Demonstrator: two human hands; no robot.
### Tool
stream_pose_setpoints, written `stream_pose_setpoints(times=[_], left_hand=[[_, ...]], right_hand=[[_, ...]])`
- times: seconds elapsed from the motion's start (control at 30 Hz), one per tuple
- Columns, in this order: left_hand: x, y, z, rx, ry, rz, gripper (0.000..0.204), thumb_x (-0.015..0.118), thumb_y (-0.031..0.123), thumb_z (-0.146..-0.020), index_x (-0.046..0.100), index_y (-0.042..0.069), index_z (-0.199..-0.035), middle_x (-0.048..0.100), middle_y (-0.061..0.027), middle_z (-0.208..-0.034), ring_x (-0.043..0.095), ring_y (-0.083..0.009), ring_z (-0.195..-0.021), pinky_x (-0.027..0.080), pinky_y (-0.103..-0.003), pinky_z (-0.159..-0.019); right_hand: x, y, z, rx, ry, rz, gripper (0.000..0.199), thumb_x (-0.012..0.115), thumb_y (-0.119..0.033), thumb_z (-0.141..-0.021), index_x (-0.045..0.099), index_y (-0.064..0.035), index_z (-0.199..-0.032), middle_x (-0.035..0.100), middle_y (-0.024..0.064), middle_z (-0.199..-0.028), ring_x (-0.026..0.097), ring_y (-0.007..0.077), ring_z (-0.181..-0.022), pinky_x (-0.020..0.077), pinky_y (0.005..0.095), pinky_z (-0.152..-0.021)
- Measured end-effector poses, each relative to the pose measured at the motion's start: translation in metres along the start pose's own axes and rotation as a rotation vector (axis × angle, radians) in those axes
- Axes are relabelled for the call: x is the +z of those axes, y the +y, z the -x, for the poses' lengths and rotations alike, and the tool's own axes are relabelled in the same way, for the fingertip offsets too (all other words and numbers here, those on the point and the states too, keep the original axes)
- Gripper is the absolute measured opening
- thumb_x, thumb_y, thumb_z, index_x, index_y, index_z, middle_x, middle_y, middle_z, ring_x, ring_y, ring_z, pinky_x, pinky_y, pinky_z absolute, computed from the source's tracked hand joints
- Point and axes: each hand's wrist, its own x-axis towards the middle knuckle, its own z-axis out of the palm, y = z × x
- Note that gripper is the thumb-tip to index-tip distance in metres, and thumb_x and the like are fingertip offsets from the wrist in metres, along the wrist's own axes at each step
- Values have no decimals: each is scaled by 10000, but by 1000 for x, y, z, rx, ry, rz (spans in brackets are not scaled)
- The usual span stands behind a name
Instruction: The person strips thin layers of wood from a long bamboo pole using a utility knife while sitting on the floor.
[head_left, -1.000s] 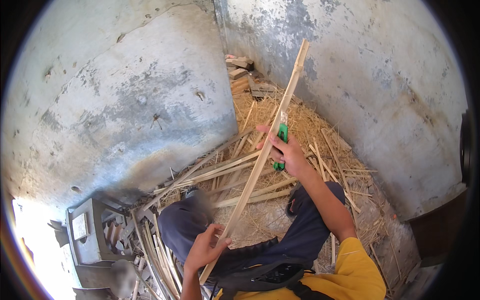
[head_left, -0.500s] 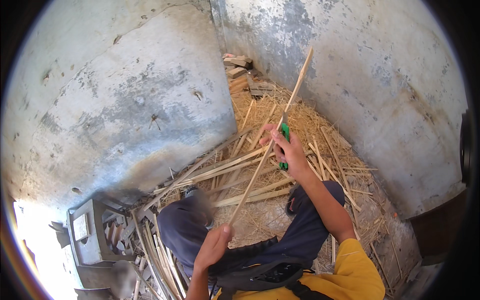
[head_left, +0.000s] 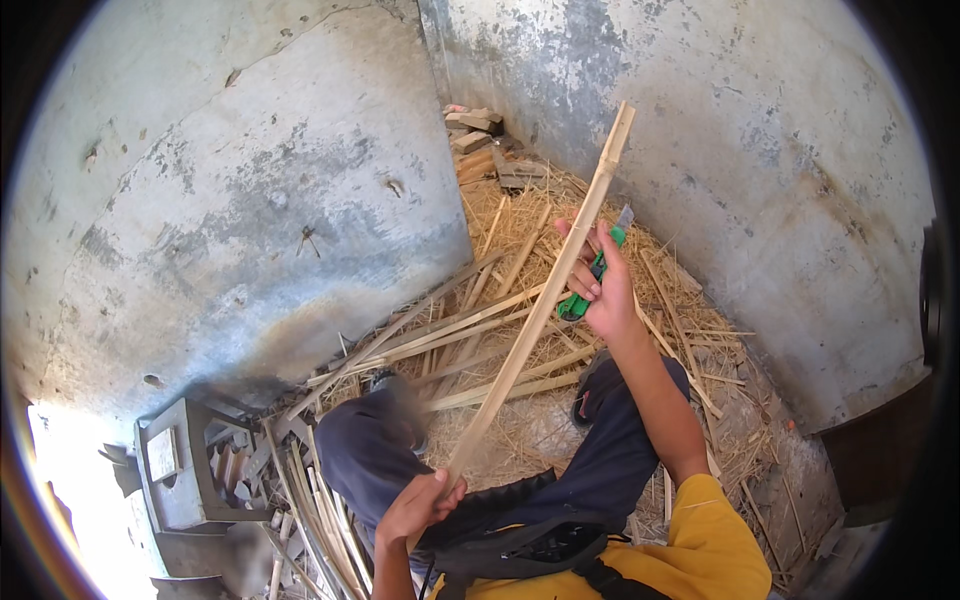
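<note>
Diagonally across the middle, a pale split-bamboo strip (head_left: pixel 537 312) is held up above the lap, its lower end near the person's waist and its upper end, with a node ridge just below the tip, in front of the right-hand wall (head_left: pixel 760 190). The left hand (head_left: pixel 418 506) is closed around the strip near its lower end, fingers curled in, and a short length shows below the fist. The right hand (head_left: pixel 606 285) is higher up: its lower fingers are curled around a green utility knife (head_left: pixel 574 307), whose blade (head_left: pixel 626 216) sticks up beyond the thumb, just beside the strip and apart from it. A fingertip of this hand shows past the strip's left edge, so the strip crosses in front of it; how firmly it presses there I cannot tell.

Below, the person's knees are bent outward in dark blue trousers (head_left: pixel 365 450), with a black waist bag (head_left: pixel 530 552) against a yellow shirt (head_left: pixel 700 545). Beyond the feet, more bamboo slats (head_left: pixel 445 343) lie crosswise over straw-coloured shavings (head_left: pixel 530 238), which reach back to stacked bricks (head_left: pixel 474 122) in the corner. Beside the left knee lies a bundle of long bamboo lengths (head_left: pixel 325 520), next to a grey box-like frame (head_left: pixel 192 505). The left-hand wall (head_left: pixel 330 160) is worn and patchy.
</note>
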Motion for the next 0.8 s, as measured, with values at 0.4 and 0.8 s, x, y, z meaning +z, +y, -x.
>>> stream_pose_setpoints(times=[0.4, 0.8], left_hand=[[-1, 1, 9, -3, 9, 37, 703, 419, 684, -1103, 621, 18, -999, 388, 67, -692, 352, -60, -563, 257, -243, -492], [-29, -6, 30, -20, -154, -70, 688, 409, 611, -1144, 666, -15, -1023, 416, 77, -690, 336, -22, -559, 252, -226, -482]], right_hand=[[-19, 2, -6, -168, 285, 159, 257, 560, -254, -1147, 677, -41, -1229, 652, 42, -1009, 377, 27, -509, 336, 191, -443], [-44, -36, -17, -303, 296, 79, 117, 550, -236, -1146, 625, -146, -1153, 634, -36, -900, 439, 49, -549, 377, 214, -468]])
